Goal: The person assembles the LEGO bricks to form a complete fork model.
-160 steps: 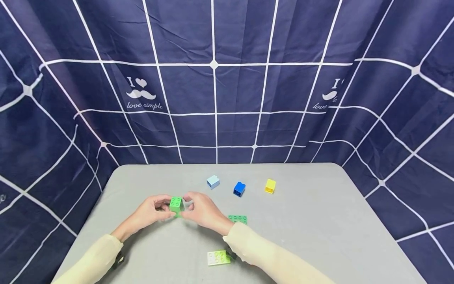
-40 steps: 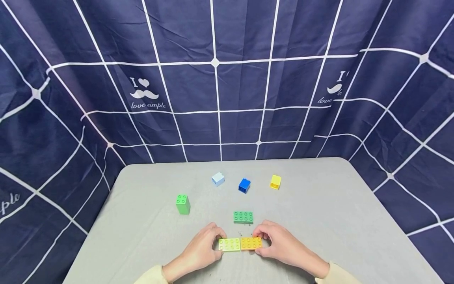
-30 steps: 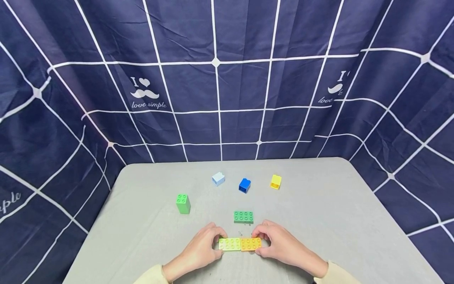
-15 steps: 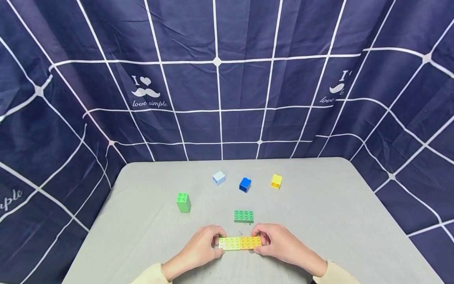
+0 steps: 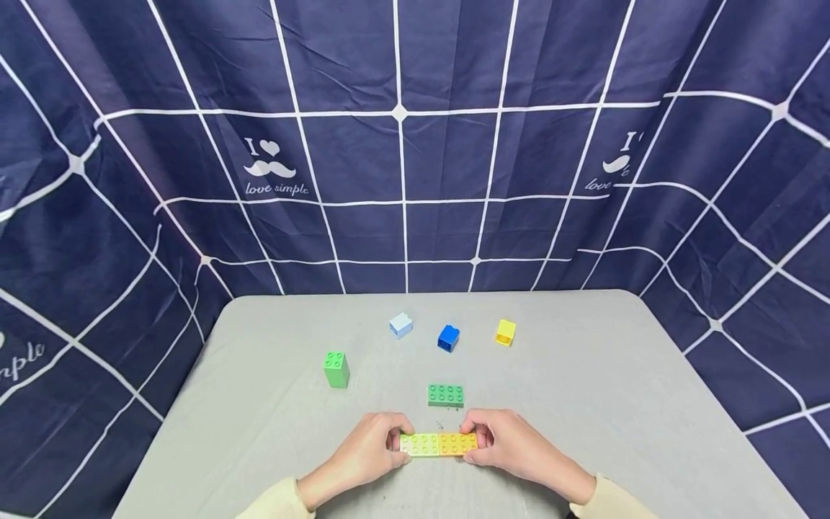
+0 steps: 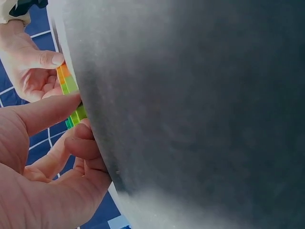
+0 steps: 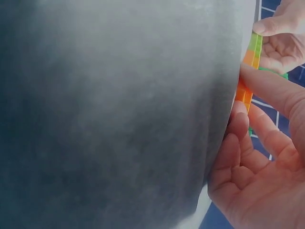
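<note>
Near the front of the table, a lime-yellow toy building brick (image 5: 420,445) and an orange building brick (image 5: 457,444) lie end to end in one row, studs up, their short ends meeting. My left hand (image 5: 366,450) pinches the outer end of the lime brick between thumb and fingers. On the other side, my right hand (image 5: 515,450) pinches the orange brick's outer end the same way. Both wrist views show the row low at the grey surface, partly covered by the fingers. Just behind it lies a flat dark green brick (image 5: 445,394) with two rows of studs.
A tall bright green brick (image 5: 336,370) stands upright to the left. Farther back lie a light blue brick (image 5: 400,326), a dark blue brick (image 5: 448,338) and a yellow brick (image 5: 505,332). A navy grid-patterned curtain (image 5: 441,158) surrounds the grey table (image 5: 583,389).
Earlier both hands held the tall green brick at the left; it now stands released. The hands have since gripped the lime and orange bricks, and the thin gap between these has closed.
</note>
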